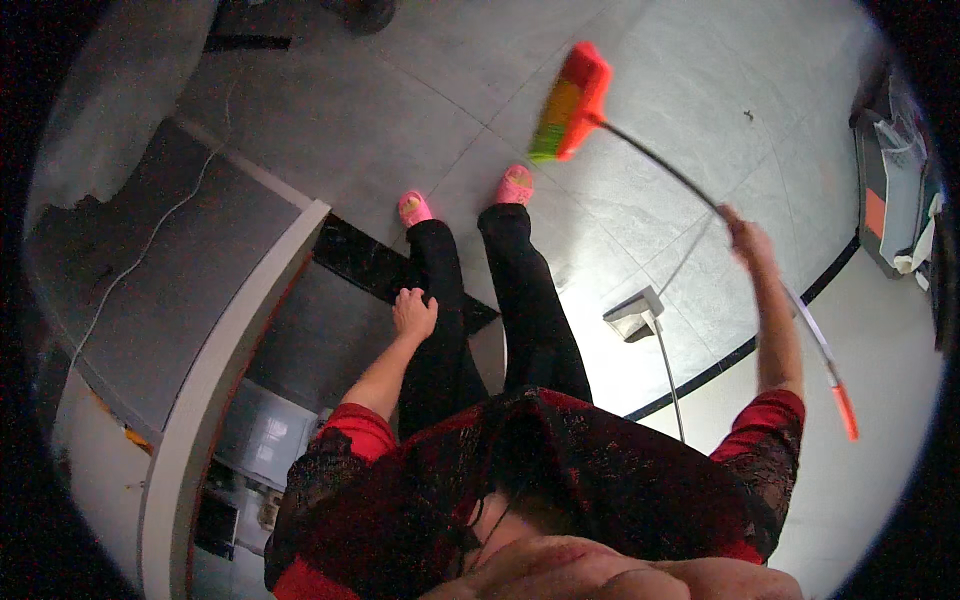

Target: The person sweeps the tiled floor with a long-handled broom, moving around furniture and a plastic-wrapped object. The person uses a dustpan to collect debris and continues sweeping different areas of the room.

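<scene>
My right hand is closed around the dark handle of a broom, whose orange head has green and yellow bristles. The head is out in front of my feet, and the handle runs back past my right forearm to an orange end. My left hand hangs in front of my left trouser leg, with nothing seen in it; its fingers are slightly bent and apart. To the right of my legs a grey and white long-handled dustpan stands near the wall. Whether the bristles touch the floor is unclear.
Pink slippers are on my feet on the grey tiled floor. A doorway edge rises on my left, and a thin white cable crosses beyond it. A grey container with things in it is at the far right. A small dark scrap lies on the tiles.
</scene>
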{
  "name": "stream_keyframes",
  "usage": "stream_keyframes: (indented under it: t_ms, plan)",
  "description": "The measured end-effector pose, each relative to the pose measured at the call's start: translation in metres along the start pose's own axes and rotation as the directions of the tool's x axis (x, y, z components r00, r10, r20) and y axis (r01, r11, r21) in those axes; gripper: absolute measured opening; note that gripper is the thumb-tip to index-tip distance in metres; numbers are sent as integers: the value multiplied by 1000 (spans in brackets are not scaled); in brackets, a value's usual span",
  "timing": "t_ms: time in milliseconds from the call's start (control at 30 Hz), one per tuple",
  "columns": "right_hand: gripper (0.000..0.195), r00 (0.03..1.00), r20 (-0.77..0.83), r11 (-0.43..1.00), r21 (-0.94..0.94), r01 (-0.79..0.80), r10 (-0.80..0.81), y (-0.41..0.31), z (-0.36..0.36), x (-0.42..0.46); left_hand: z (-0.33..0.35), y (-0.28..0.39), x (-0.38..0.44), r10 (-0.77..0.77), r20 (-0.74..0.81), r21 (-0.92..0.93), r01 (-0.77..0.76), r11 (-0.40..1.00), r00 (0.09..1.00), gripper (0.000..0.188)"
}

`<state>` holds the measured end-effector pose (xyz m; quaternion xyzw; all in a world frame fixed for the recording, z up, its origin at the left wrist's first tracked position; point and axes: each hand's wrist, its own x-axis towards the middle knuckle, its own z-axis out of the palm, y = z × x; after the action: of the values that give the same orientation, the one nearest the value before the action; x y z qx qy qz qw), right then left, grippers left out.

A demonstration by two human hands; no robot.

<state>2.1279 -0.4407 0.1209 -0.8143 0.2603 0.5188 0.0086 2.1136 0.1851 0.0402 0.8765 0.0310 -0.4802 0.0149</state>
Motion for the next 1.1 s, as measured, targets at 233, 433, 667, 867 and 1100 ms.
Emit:
stream_keyframes:
  t_ms: [233,433,667,867,1100]
  plan:
    - [43,935,-353,953,-291,-82,-27,113,-75,-19,-5,16,-8,36,-1,73,-36,997,999,32]
    - [37,929,-279,959,209,-189,244,69,-24,-79,-27,35,-7,-92,-54,-90,87,992,994,26]
    - [37,927,-368,647,726,233,78,-28,101,-74,-84,72,37,81,-199,-362,-150,920,977,22]
    - [37,966,-241,507,824,254,-92,-134,63,-90,-107,83,80,38,-212,-509,-144,849,976,15]
    - [42,959,-211,551,785,282,-190,-190,49,-73,-153,65,218,25,-315,-400,-156,903,949,19]
